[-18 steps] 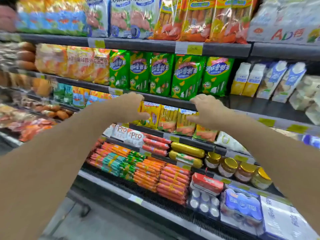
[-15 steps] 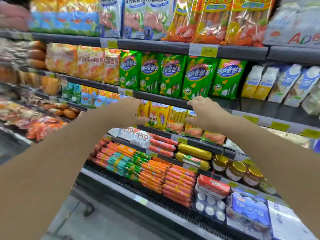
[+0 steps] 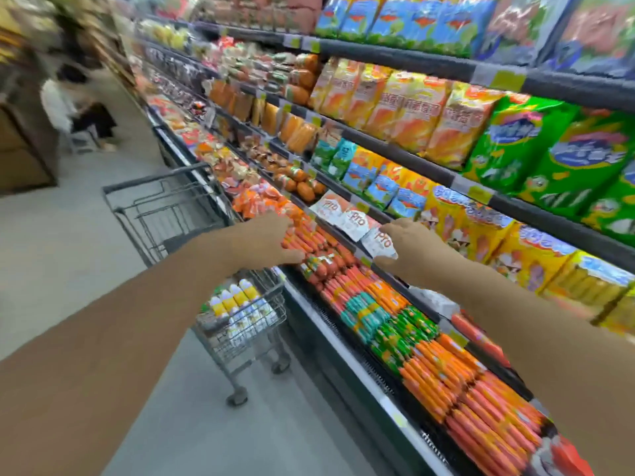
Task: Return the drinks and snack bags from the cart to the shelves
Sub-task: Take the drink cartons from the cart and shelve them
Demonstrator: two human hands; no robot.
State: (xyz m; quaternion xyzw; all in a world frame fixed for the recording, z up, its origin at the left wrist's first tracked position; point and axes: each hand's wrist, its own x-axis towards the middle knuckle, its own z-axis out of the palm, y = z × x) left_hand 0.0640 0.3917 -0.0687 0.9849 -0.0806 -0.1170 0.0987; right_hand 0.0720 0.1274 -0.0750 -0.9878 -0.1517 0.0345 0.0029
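Note:
A grey wire cart point(image 3: 155, 184) stands in the aisle against the chiller's edge, left of my hands. Its lower basket holds several white drink bottles point(image 3: 237, 298) with yellow and white caps. My left hand point(image 3: 271, 242) hovers palm down, fingers apart, over orange sausage packs point(image 3: 311, 243) on the bottom tier, just above the cart's near corner. My right hand point(image 3: 414, 250) reaches toward white "Pro" packs point(image 3: 357, 223) on a low shelf, fingertips beside one pack. Both hands hold nothing. No snack bags show in the cart.
Dark shelves point(image 3: 429, 173) run along the right, packed with yellow, orange and green bags. The open chiller base point(image 3: 378, 396) juts out at knee height. A person point(image 3: 74, 109) sits far down the aisle on the left. Grey floor point(image 3: 68, 255) lies left of the cart.
The view has swung left, bringing the cart and aisle into sight. Both hands have dropped from the middle shelf to the low tiers, still holding nothing.

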